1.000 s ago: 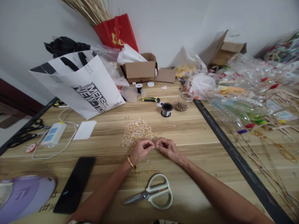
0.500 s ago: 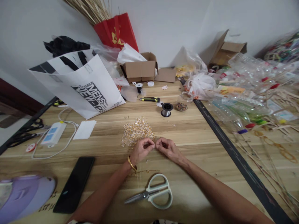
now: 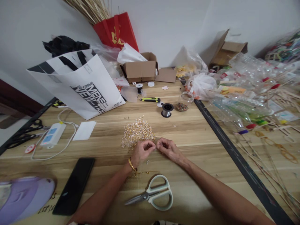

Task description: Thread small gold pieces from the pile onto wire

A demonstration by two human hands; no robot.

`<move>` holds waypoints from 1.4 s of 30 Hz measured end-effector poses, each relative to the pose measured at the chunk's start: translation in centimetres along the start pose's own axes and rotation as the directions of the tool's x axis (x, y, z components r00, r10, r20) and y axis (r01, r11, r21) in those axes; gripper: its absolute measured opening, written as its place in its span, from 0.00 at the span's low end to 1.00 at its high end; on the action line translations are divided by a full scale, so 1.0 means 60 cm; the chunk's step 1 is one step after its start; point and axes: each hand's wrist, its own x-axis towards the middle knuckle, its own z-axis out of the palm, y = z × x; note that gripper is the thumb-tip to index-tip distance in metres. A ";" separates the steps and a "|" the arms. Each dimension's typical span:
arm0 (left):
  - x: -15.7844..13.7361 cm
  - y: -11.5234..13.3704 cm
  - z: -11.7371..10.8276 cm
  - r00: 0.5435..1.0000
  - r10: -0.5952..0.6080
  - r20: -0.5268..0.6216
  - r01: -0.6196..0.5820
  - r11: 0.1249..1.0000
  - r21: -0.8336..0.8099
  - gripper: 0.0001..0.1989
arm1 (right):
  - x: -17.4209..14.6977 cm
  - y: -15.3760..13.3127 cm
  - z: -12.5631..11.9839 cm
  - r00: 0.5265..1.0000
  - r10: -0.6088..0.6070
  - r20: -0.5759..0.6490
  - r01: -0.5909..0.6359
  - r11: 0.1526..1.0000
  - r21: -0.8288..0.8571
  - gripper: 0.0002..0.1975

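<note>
My left hand (image 3: 143, 152) and my right hand (image 3: 169, 150) meet fingertip to fingertip over the wooden table, each in a pinch. Whatever lies between the fingertips is too small to make out. Just beyond my left hand spreads a pile of small gold and clear beads (image 3: 137, 131). A gold bracelet (image 3: 132, 164) circles my left wrist. Near that wrist a thin gold chain (image 3: 147, 172) lies on the table, with a tiny shiny piece (image 3: 147, 162) above it. Closer to me rest scissors (image 3: 150, 194) with pale handles, blades pointing left.
Behind the beads stand a wire spool (image 3: 167, 110), a jar of beads (image 3: 184, 101) and a yellow-black utility knife (image 3: 150, 99). On the left are a phone (image 3: 74, 186), a power strip (image 3: 52, 135) and a white paper bag (image 3: 79, 84). Plastic bottles (image 3: 243, 109) crowd the right.
Both hands hold almost the same place, fingertips still together. The fingers have shifted only very slightly; the objects on the table stay where they were.
</note>
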 end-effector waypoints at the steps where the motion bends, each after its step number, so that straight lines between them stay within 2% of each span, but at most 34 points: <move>1: 0.000 0.000 0.000 1.000 -0.010 0.003 0.010 1.000 -0.011 0.04 | 0.000 0.001 0.000 1.000 -0.001 -0.005 0.001 1.000 -0.002 0.15; 10: 0.007 0.000 -0.006 0.991 -0.131 0.021 0.132 0.954 -0.268 0.06 | 0.002 -0.004 0.004 0.998 0.029 -0.061 -0.026 0.998 0.049 0.16; 16: 0.007 0.009 -0.010 0.988 -0.155 0.016 0.152 0.934 -0.324 0.08 | 0.001 -0.003 0.006 0.998 0.004 -0.070 0.000 0.998 0.055 0.15; 19: 0.007 0.009 -0.011 0.987 -0.157 0.012 0.152 0.928 -0.340 0.09 | -0.003 0.000 0.007 0.993 -0.010 -0.118 0.011 1.000 0.007 0.14; 21: 0.007 0.009 -0.011 0.987 -0.159 0.012 0.153 0.927 -0.342 0.09 | -0.006 0.000 0.006 0.978 -0.089 -0.191 0.069 0.992 -0.110 0.13; 24: 0.006 0.008 -0.012 0.986 -0.163 0.016 0.159 0.926 -0.343 0.09 | -0.010 -0.002 0.003 0.920 -0.303 -0.249 0.215 0.921 -0.325 0.12; 26: 0.006 0.005 -0.011 0.987 -0.159 0.016 0.155 0.927 -0.343 0.09 | -0.012 -0.003 0.003 0.888 -0.409 -0.210 0.300 0.862 -0.408 0.12; 28: 0.007 0.001 -0.010 0.989 -0.145 0.013 0.140 0.931 -0.337 0.09 | -0.013 -0.003 0.004 0.876 -0.461 -0.140 0.360 0.820 -0.445 0.14; 32: 0.007 -0.005 -0.007 0.993 -0.117 0.012 0.115 0.946 -0.303 0.07 | -0.012 0.001 0.007 0.879 -0.477 -0.003 0.415 0.767 -0.489 0.16; 35: 0.007 -0.004 -0.006 0.993 -0.119 0.020 0.120 0.947 -0.297 0.07 | -0.011 0.007 0.007 0.875 -0.483 0.036 0.429 0.738 -0.520 0.13; 38: 0.007 -0.001 -0.007 0.990 -0.142 0.028 0.143 0.939 -0.312 0.07 | -0.010 0.011 0.006 0.885 -0.465 0.003 0.400 0.760 -0.512 0.09; 42: 0.006 0.002 -0.010 0.985 -0.158 0.065 0.171 0.917 -0.360 0.08 | -0.010 0.007 0.005 0.915 -0.397 -0.066 0.337 0.845 -0.415 0.05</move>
